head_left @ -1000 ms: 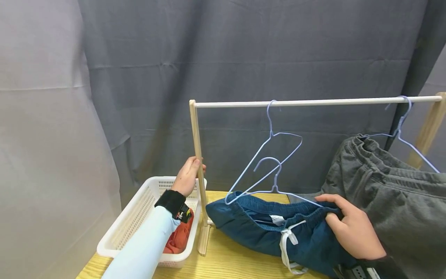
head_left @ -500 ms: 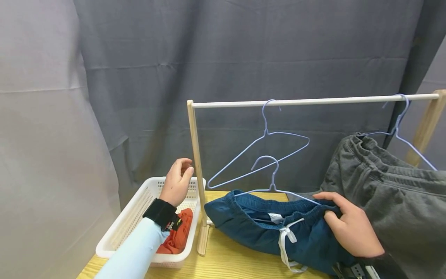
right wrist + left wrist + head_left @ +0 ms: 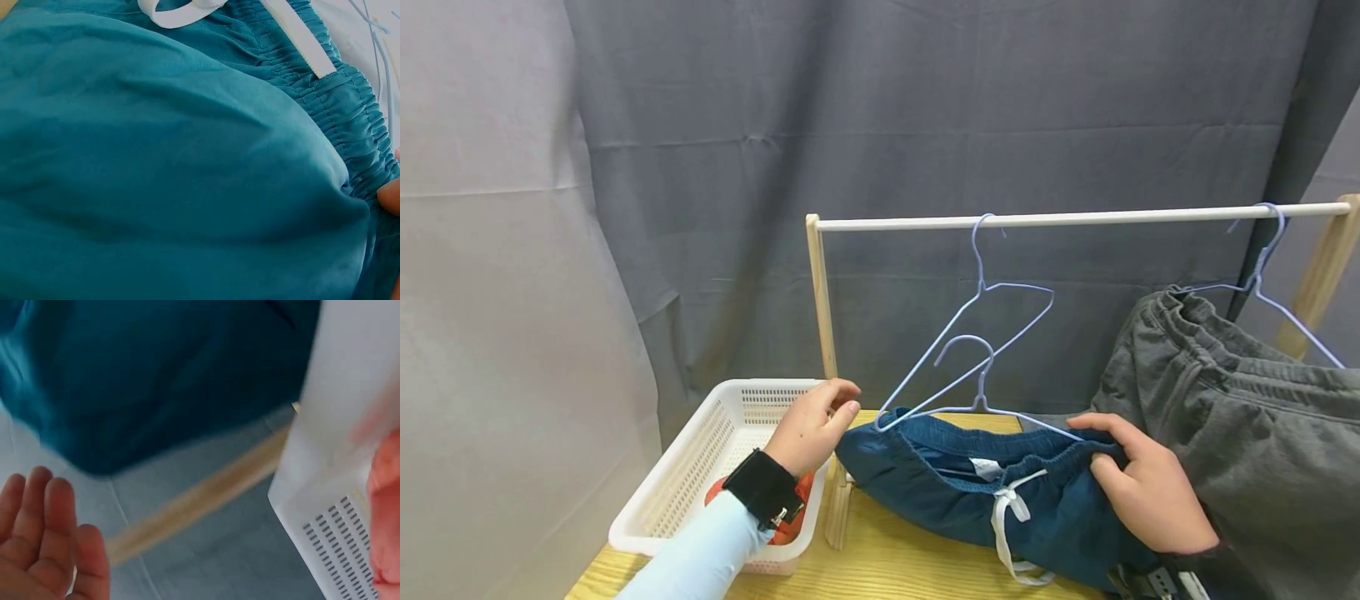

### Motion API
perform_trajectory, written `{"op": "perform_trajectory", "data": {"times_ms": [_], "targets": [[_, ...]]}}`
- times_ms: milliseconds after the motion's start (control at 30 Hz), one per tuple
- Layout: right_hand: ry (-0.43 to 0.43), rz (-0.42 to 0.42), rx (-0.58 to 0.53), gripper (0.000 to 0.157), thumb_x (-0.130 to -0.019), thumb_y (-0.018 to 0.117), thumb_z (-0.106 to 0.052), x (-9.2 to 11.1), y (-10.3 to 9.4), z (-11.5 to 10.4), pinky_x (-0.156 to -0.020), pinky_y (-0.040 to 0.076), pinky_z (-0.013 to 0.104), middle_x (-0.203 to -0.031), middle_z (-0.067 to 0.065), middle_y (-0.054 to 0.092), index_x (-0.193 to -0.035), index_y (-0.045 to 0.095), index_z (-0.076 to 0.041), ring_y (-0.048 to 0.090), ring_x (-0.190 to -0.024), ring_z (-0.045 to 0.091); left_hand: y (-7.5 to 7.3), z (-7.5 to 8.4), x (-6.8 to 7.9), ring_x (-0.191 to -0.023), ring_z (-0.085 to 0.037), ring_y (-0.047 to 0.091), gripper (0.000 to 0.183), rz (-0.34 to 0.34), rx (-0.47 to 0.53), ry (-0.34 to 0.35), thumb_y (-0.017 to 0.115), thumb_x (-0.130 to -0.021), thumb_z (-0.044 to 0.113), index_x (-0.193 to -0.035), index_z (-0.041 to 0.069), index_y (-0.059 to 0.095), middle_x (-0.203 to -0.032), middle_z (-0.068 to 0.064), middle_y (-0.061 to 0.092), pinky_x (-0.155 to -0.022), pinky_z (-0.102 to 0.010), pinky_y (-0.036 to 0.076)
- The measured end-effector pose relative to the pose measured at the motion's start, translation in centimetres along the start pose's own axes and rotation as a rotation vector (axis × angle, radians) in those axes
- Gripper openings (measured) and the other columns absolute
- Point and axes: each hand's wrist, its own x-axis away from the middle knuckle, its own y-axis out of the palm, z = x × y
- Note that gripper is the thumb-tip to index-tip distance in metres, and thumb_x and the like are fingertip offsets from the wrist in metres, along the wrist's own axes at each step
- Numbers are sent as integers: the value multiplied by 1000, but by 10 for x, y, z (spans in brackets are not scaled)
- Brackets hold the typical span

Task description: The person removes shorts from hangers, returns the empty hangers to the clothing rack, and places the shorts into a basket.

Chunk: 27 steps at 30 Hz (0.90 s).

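Note:
Blue drawstring pants [image 3: 947, 508] with a white tie lie over the table, a lilac wire hanger [image 3: 982, 390] inside their waistband and its hook sticking up. My right hand [image 3: 1153, 492] pinches the right end of the waistband, close to that hanger's end; its thumb shows at the edge of the right wrist view. At the left end of the pants, my left hand [image 3: 812, 425] has loosely bent fingers and grips nothing. In the left wrist view its fingers [image 3: 59, 506] are apart from the blue cloth. A second lilac hanger [image 3: 981, 287] hangs bare from the rail, overlapping the pants' left end.
The white rail [image 3: 1097, 220] stands on wooden posts [image 3: 820, 300]. Grey pants [image 3: 1232, 417] hang from a hanger [image 3: 1262, 267] at right. A white perforated basket [image 3: 677, 467] with red cloth [image 3: 786, 529] stands at left on the wooden table [image 3: 880, 567].
My left hand has let go of the rack's left post, drawn back over the basket, then moved right to the blue pants. The bare hanger has swung. The right hand keeps its grip, shifting slightly left.

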Motion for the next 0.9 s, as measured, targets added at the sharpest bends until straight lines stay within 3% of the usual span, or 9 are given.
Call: {"op": "perform_trajectory", "data": {"times_ms": [133, 267, 433, 467, 600, 633, 800, 900], "targets": [[-2, -10, -6, 49, -93, 50, 2, 1, 0, -2, -61, 36, 33, -126, 15, 63, -136, 60, -19, 40, -55, 15, 6, 9, 2, -97, -13, 61, 28, -84, -77, 30, 55, -104, 30, -124, 13, 65, -108, 3, 66, -87, -38, 52], [1, -21, -12, 49, -94, 49, 2, 2, 0, -4, -63, 37, 35, -125, 15, 63, -137, 58, -18, 43, -60, 17, 11, 15, 3, -95, -14, 62, 26, -117, -138, 50, 53, -104, 33, -118, 15, 66, -103, 4, 67, -85, -38, 51], [1, -15, -37, 47, -97, 48, 0, 4, 2, -5, -49, 35, 32, -106, 11, 65, -137, 59, -23, 33, -45, 14, 16, 18, 6, -80, -13, 59, 17, -111, -182, 93, 53, -105, 31, -99, 19, 64, -86, 7, 61, -74, -34, 49], [-7, -7, -40, 47, -97, 49, 0, 5, 3, -6, -50, 36, 31, -106, 10, 66, -136, 60, -24, 37, -47, 13, 17, 18, 6, -75, -12, 56, 18, -109, -179, 104, 53, -105, 30, -94, 19, 60, -81, 8, 56, -70, -33, 46], [-36, 17, -46, 47, -96, 51, 2, 7, 5, -7, -58, 39, 29, -115, 8, 68, -131, 64, -25, 45, -57, 11, 21, 21, 6, -68, -13, 48, 24, -98, -175, 145, 52, -106, 30, -84, 19, 49, -71, 7, 41, -63, -30, 40], [-38, 16, -45, 46, -96, 51, 3, 7, 5, -8, -61, 39, 30, -123, 8, 66, -131, 65, -25, 46, -60, 11, 22, 22, 6, -68, -13, 49, 25, -95, -175, 151, 52, -106, 30, -84, 19, 49, -72, 7, 41, -64, -30, 40], [-26, 0, -43, 45, -96, 51, 3, 9, 6, -11, -62, 39, 31, -126, 8, 65, -131, 65, -22, 42, -54, 13, 25, 29, 6, -70, -12, 51, 22, -60, -199, 183, 54, -105, 32, -87, 20, 52, -74, 8, 46, -65, -29, 42], [-39, 8, -28, 46, -95, 51, 4, 11, 7, -12, -65, 39, 31, -128, 8, 65, -130, 66, -22, 49, -65, 13, 27, 32, 5, -67, -12, 49, 25, -38, -214, 214, 55, -105, 32, -84, 19, 51, -72, 7, 44, -62, -28, 40]]}}
